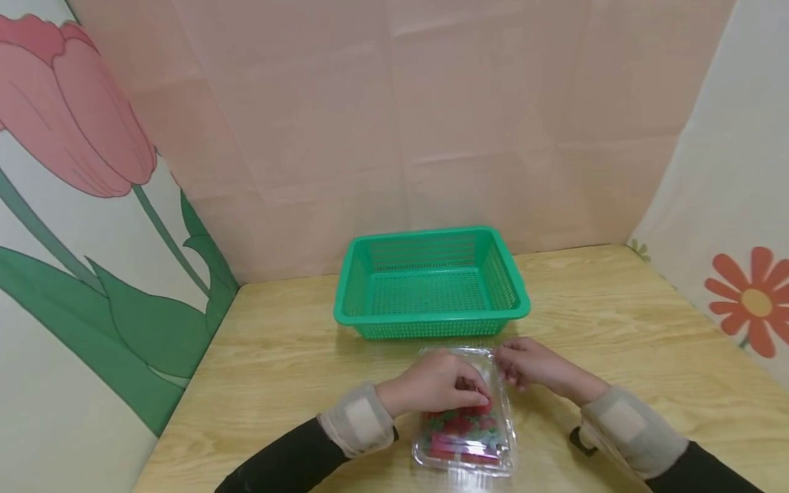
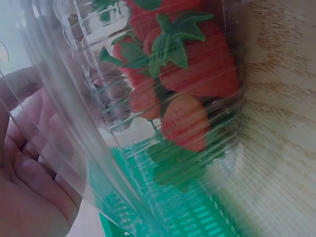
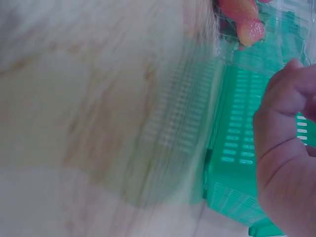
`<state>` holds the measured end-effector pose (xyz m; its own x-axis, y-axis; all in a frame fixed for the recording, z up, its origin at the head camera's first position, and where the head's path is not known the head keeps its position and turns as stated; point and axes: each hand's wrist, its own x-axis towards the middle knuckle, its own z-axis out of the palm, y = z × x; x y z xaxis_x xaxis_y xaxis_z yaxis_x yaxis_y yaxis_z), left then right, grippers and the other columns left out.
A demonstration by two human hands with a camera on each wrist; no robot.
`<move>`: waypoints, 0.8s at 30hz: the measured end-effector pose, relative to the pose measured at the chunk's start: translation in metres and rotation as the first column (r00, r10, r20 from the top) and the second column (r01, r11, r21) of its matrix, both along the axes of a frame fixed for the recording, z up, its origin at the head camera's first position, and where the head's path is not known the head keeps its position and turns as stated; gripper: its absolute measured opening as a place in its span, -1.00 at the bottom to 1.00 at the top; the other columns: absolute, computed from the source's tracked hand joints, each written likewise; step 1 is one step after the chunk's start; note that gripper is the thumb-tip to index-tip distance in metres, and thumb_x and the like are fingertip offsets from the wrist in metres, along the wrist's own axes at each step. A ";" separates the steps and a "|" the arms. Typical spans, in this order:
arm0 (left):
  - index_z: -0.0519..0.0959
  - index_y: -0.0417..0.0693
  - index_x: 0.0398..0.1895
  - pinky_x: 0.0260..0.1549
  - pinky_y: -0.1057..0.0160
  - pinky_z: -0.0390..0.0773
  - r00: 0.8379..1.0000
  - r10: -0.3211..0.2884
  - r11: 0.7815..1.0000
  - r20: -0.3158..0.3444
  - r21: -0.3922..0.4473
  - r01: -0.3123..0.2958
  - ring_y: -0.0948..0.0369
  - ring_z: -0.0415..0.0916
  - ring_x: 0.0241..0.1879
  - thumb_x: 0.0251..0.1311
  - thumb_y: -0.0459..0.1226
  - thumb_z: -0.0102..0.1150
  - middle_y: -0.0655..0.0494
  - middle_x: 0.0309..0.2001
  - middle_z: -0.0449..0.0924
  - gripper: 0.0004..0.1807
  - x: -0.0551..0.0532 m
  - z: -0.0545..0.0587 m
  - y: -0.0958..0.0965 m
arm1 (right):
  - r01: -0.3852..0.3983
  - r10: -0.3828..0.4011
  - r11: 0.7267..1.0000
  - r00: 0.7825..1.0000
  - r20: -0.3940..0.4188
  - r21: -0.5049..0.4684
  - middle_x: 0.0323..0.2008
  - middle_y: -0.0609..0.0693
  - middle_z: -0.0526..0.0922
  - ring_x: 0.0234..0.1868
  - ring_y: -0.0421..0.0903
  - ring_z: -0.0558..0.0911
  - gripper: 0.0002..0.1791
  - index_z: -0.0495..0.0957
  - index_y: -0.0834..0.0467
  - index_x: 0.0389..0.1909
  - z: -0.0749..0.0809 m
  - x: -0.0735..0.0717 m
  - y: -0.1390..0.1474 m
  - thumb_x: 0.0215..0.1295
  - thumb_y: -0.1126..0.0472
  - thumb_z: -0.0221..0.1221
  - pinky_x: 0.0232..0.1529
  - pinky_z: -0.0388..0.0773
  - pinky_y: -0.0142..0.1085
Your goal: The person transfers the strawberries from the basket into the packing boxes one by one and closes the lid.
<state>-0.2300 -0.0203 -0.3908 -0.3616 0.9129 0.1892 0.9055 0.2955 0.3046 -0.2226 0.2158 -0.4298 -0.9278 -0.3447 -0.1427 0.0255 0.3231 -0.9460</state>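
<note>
A clear plastic clamshell box (image 1: pixel 465 462) lies on the table, with red strawberries (image 1: pixel 459 426) and their green leaves showing through it. My left hand (image 1: pixel 440 383) is over the top of the box with its fingers loosely bent; in the left wrist view, the palm (image 2: pixel 37 182) shows partly through the clear rim. At the far right corner, my right hand (image 1: pixel 533 364) has curled fingers at the box's edge and seems to pinch it. The right wrist view shows part of that hand (image 3: pixel 291 148) beside the box, its other fingers out of sight.
Just behind the box stands a green plastic basket (image 1: pixel 431 318) with slotted sides. The wood-grain table (image 1: pixel 277 356) meets a pink cloth (image 1: pixel 394 137) at the back. Printed flower panels stand at the left and right.
</note>
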 end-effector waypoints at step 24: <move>0.73 0.16 -0.27 -0.30 0.66 0.33 0.998 -0.034 0.999 -0.046 0.032 0.036 0.71 0.35 -0.41 0.21 -0.07 0.32 0.47 -0.32 0.67 -0.88 0.002 -0.003 -0.010 | 0.085 -0.086 0.993 0.996 -0.012 -0.077 -0.54 0.01 0.51 -0.56 -0.21 0.50 -0.76 0.45 0.33 -0.40 -0.003 0.010 -0.005 0.43 0.30 -0.09 -0.50 0.54 -0.37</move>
<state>-0.2278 -0.0301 -0.3936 -0.3197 0.9179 0.2349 0.9282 0.2536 0.2724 -0.2128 0.2105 -0.4328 -0.9563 -0.2733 -0.1041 0.0348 0.2470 -0.9684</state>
